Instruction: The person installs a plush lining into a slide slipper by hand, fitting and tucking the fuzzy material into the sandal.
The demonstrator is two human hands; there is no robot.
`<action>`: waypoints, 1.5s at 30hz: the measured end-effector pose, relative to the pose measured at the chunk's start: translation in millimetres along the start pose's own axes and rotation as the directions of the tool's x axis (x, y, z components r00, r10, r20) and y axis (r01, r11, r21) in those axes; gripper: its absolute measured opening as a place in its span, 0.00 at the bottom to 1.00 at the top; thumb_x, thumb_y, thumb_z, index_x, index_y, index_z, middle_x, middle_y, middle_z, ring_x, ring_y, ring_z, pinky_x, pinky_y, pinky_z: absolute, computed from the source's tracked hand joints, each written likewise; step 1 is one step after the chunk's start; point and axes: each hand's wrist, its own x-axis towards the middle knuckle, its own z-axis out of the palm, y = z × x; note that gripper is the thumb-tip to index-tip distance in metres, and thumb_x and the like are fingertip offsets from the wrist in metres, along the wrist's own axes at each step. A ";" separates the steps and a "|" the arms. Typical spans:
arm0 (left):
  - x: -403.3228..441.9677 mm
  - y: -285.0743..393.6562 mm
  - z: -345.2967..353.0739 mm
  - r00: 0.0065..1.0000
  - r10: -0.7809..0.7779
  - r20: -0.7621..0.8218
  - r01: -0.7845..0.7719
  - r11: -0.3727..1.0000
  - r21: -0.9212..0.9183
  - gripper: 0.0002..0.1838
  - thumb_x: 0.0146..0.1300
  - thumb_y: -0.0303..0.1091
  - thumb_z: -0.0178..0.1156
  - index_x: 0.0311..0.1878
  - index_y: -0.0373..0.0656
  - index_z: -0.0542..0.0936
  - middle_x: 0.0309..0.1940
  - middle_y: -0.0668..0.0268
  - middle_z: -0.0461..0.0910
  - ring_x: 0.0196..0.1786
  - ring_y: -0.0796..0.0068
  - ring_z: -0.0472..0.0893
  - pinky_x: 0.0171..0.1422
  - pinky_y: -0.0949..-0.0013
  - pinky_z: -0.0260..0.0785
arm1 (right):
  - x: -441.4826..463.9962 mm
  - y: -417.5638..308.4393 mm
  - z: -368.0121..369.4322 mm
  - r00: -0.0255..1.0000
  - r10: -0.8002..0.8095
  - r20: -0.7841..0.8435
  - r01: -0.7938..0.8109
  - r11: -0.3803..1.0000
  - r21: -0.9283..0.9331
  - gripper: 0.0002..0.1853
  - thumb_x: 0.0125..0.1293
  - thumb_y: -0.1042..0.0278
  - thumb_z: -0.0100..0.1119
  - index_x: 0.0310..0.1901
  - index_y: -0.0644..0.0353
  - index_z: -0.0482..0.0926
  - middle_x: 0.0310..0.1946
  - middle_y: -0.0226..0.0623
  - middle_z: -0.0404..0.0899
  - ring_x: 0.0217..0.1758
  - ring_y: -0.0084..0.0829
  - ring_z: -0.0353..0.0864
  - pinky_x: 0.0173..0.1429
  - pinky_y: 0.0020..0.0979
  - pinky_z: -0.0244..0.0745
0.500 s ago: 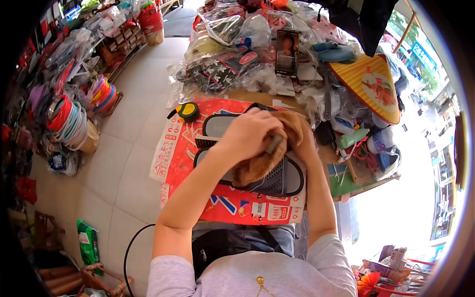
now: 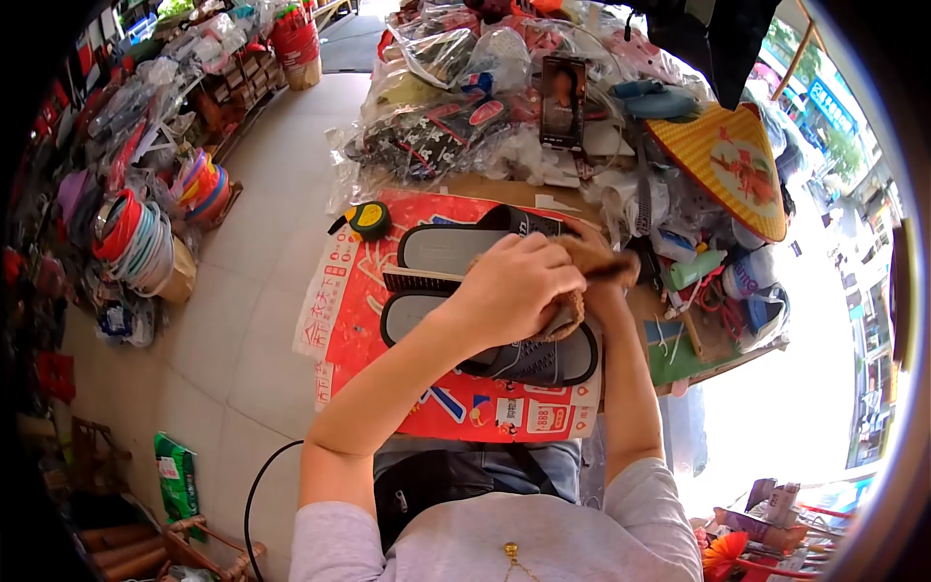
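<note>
A brown fuzzy cloth (image 2: 593, 258) is bunched between my hands above the slippers. My left hand (image 2: 521, 281) has its fingers curled around the cloth's near end. On the right, my right hand (image 2: 603, 291) grips the far part, its fingers partly covered by the fabric. Beneath lie two slide slippers with grey footbeds and dark patterned straps: the far slipper (image 2: 441, 249) and the near slipper (image 2: 412, 315). My left forearm hides part of the near one. A comb-like strip (image 2: 424, 279) lies between their toe ends.
A red printed sheet (image 2: 354, 335) covers the table, with a yellow and black tape measure (image 2: 369, 220) at its far left. Plastic-wrapped goods, a phone (image 2: 562, 102) and a yellow conical hat (image 2: 729, 170) are piled behind. Stacked basins (image 2: 136, 238) stand on the left floor.
The cloth has been lifted off the near slipper and bunched up toward the right. My left hand has moved right and nearer me, uncovering more of the far slipper.
</note>
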 end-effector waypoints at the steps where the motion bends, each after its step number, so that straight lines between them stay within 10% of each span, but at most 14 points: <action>1: -2.6 -4.5 6.9 0.999 -0.019 0.039 0.016 0.997 0.070 0.21 0.42 0.21 0.68 0.43 0.49 0.83 0.42 0.65 0.82 0.50 0.58 0.79 0.58 0.58 0.72 | 1.1 -6.4 -1.3 0.996 -0.060 -0.069 0.057 0.997 -0.046 0.24 0.60 0.70 0.65 0.60 0.59 0.77 0.57 0.49 0.79 0.62 0.51 0.77 0.65 0.42 0.71; 12: -7.5 -7.0 -60.8 0.971 -0.091 -0.221 0.135 0.972 0.191 0.22 0.44 0.17 0.62 0.45 0.45 0.84 0.42 0.63 0.82 0.50 0.57 0.80 0.55 0.60 0.73 | 1.7 3.6 1.4 0.987 -0.046 -0.154 0.040 0.998 -0.039 0.25 0.62 0.77 0.59 0.63 0.61 0.75 0.59 0.49 0.77 0.67 0.48 0.74 0.70 0.39 0.67; 18: 6.9 40.5 -5.1 0.993 0.112 -0.019 -0.109 0.988 0.113 0.19 0.50 0.28 0.68 0.48 0.50 0.83 0.46 0.66 0.81 0.51 0.59 0.79 0.57 0.59 0.72 | -11.3 79.2 38.2 0.973 0.207 0.098 -0.229 0.869 0.439 0.20 0.70 0.65 0.59 0.61 0.61 0.76 0.58 0.42 0.78 0.64 0.38 0.75 0.69 0.37 0.67; 21: -5.6 6.9 21.6 0.995 -0.047 0.091 0.036 0.992 0.119 0.18 0.54 0.28 0.68 0.50 0.48 0.81 0.49 0.65 0.81 0.54 0.56 0.78 0.61 0.57 0.70 | -3.6 -4.0 -9.7 0.986 0.057 -0.154 -0.022 0.975 0.219 0.23 0.75 0.61 0.56 0.66 0.64 0.73 0.59 0.40 0.78 0.66 0.35 0.74 0.72 0.32 0.61; 24: 1.6 -3.0 7.5 0.959 -0.219 0.181 0.221 0.975 0.011 0.22 0.57 0.30 0.69 0.56 0.45 0.78 0.54 0.61 0.79 0.57 0.51 0.76 0.64 0.56 0.68 | -1.2 -7.7 -20.0 0.937 0.271 -0.219 -0.074 0.770 0.634 0.28 0.76 0.53 0.54 0.67 0.66 0.71 0.60 0.41 0.79 0.67 0.34 0.73 0.72 0.33 0.61; 26: 3.9 2.9 -3.9 0.980 -0.191 -0.058 0.192 0.981 0.012 0.28 0.57 0.32 0.70 0.61 0.43 0.74 0.56 0.58 0.77 0.61 0.53 0.75 0.67 0.58 0.67 | -8.9 -22.7 -23.8 0.983 0.001 -0.181 0.122 0.736 0.666 0.32 0.74 0.45 0.53 0.66 0.66 0.72 0.61 0.41 0.78 0.68 0.34 0.73 0.71 0.36 0.62; 28: -9.1 -7.5 -17.7 0.972 -0.230 0.050 0.234 0.965 -0.117 0.35 0.56 0.35 0.72 0.66 0.43 0.70 0.62 0.59 0.75 0.68 0.59 0.72 0.73 0.59 0.62 | -18.2 -40.4 -21.7 0.980 -0.134 -0.144 0.189 0.844 0.501 0.44 0.63 0.33 0.61 0.68 0.64 0.71 0.65 0.44 0.74 0.70 0.38 0.70 0.73 0.40 0.61; 30: -25.1 -20.4 -25.6 0.931 -0.308 0.194 0.364 0.787 -0.498 0.39 0.56 0.36 0.72 0.71 0.44 0.67 0.67 0.62 0.71 0.73 0.65 0.68 0.77 0.58 0.56 | -23.0 -65.6 -24.2 0.930 -0.350 -0.109 0.364 0.920 0.149 0.45 0.55 0.37 0.71 0.68 0.58 0.72 0.67 0.47 0.72 0.70 0.45 0.70 0.73 0.44 0.61; 33: -44.8 -39.8 -14.2 0.925 -0.369 0.091 0.362 0.781 -0.509 0.40 0.63 0.41 0.69 0.75 0.42 0.62 0.71 0.59 0.67 0.76 0.64 0.64 0.79 0.58 0.53 | -31.0 -114.3 -27.5 0.920 -0.390 0.038 0.391 0.910 -0.137 0.39 0.49 0.46 0.77 0.63 0.51 0.77 0.66 0.47 0.72 0.66 0.50 0.71 0.70 0.49 0.63; 39: -60.4 -37.1 -2.9 0.921 -0.389 0.034 0.316 0.691 -0.650 0.34 0.72 0.41 0.60 0.76 0.39 0.61 0.70 0.53 0.69 0.72 0.60 0.71 0.75 0.59 0.61 | -49.9 -100.7 -21.0 0.974 -0.209 0.082 0.205 0.977 0.060 0.20 0.50 0.65 0.76 0.45 0.56 0.80 0.57 0.42 0.77 0.57 0.47 0.77 0.60 0.43 0.72; 45: -66.5 -25.9 -10.5 0.927 -0.375 0.019 0.375 0.927 0.000 0.31 0.65 0.34 0.61 0.71 0.41 0.69 0.57 0.52 0.80 0.59 0.55 0.80 0.67 0.59 0.68 | -83.8 -72.2 -57.2 0.999 0.010 -0.036 -0.006 0.992 0.125 0.13 0.51 0.80 0.68 0.39 0.62 0.79 0.46 0.42 0.81 0.48 0.44 0.82 0.53 0.35 0.76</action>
